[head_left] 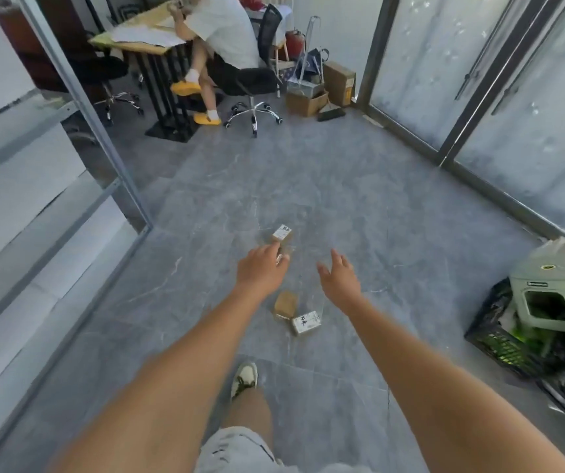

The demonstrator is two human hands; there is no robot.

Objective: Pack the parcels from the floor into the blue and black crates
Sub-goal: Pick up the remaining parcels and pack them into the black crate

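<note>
Three small brown parcels lie on the grey tiled floor. One labelled parcel (282, 233) sits farthest from me, just beyond my left hand (263, 268). A plain brown parcel (286, 303) and a white-labelled parcel (305, 322) lie side by side between my forearms. My left hand is stretched out with relaxed fingers, its tips close to the far parcel, holding nothing. My right hand (339, 278) is spread open above the floor, to the right of the parcels. A black crate (499, 343) stands at the right edge, with green items inside. No blue crate is in view.
A pale green plastic stool (554, 285) rests on the black crate. Metal shelving (52, 186) runs along the left. Frosted glass doors (513, 97) line the right. A seated person (219, 35) at a desk, office chairs and cardboard boxes (322, 90) stand at the far end.
</note>
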